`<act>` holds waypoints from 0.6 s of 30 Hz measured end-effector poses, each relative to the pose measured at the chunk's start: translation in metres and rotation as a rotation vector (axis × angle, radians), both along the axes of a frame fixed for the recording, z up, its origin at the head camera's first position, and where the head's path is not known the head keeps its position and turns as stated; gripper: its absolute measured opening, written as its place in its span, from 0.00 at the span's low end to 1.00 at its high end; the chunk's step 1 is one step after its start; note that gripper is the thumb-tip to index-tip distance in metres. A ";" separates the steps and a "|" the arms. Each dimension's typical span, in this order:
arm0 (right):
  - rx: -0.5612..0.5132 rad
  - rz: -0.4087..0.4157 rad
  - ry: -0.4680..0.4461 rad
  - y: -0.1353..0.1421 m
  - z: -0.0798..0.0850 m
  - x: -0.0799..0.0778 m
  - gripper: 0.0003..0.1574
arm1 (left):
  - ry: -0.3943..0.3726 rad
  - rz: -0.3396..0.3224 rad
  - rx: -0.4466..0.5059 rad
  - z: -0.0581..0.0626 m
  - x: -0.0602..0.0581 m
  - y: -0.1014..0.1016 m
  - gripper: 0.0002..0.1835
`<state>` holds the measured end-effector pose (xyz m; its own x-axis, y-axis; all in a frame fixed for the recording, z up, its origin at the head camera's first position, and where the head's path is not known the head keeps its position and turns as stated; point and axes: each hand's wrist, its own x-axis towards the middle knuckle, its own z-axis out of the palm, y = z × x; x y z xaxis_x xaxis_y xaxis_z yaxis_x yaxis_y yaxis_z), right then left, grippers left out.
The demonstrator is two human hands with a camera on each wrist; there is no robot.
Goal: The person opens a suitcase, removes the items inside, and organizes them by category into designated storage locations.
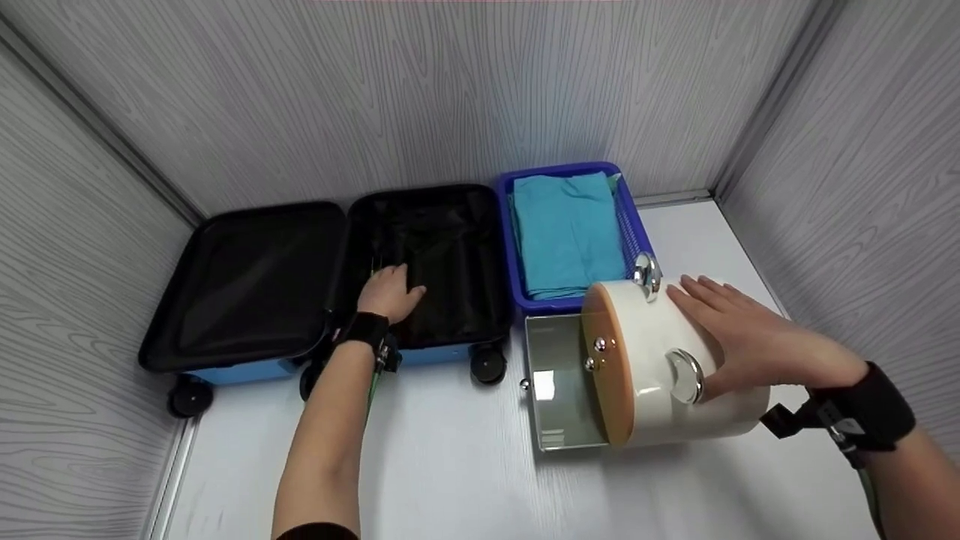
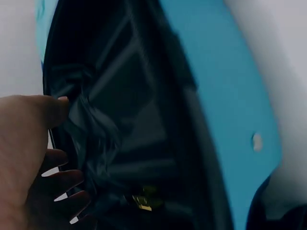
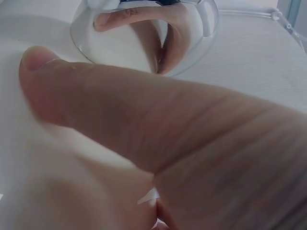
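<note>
A blue suitcase [image 1: 427, 247] lies spread out, its black inner side upward. Over its right half hovers my left hand [image 1: 390, 292], the fingers loosely extended and holding nothing; the left wrist view shows the black lining and a gold-coloured clasp [image 2: 144, 205] near it. My right hand [image 1: 739, 330] rests on a white rounded storage box [image 1: 652, 360] with an orange front and silver knobs. Its fingers lie straight along the box's surface, and the thumb [image 3: 96, 91] stretches near a chrome ring handle [image 1: 686, 375]. A transparent drawer [image 1: 562, 330] sticks out from the box's front.
A blue plastic basket [image 1: 551, 306] holding folded turquoise cloth [image 1: 570, 232] stands between the suitcase and the back right corner. Black wheels [image 1: 487, 365] jut from the suitcase's near edge. Grey wood-patterned walls [image 1: 427, 90] enclose the white tabletop [image 1: 450, 465].
</note>
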<state>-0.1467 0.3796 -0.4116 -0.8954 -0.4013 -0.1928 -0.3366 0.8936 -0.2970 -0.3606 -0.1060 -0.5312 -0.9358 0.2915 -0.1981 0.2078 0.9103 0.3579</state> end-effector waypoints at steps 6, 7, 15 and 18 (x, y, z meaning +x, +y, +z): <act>0.000 -0.004 0.006 0.001 -0.001 0.004 0.85 | -0.154 0.031 -0.075 -0.007 -0.018 -0.006 0.40; -0.002 -0.002 0.008 0.001 -0.001 0.005 0.85 | -0.188 0.041 -0.074 -0.007 -0.019 -0.006 0.41; -0.009 -0.024 0.010 0.003 0.002 0.014 0.84 | -0.351 0.073 -0.105 -0.004 -0.019 0.006 0.46; -0.003 -0.029 0.008 0.003 0.001 0.019 0.84 | -0.399 0.085 -0.114 0.002 -0.015 0.011 0.46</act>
<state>-0.1280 0.3825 -0.4109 -0.9084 -0.3755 -0.1839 -0.3127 0.9021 -0.2973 -0.3758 -0.0947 -0.5296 -0.7992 0.1716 -0.5760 -0.0045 0.9566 0.2912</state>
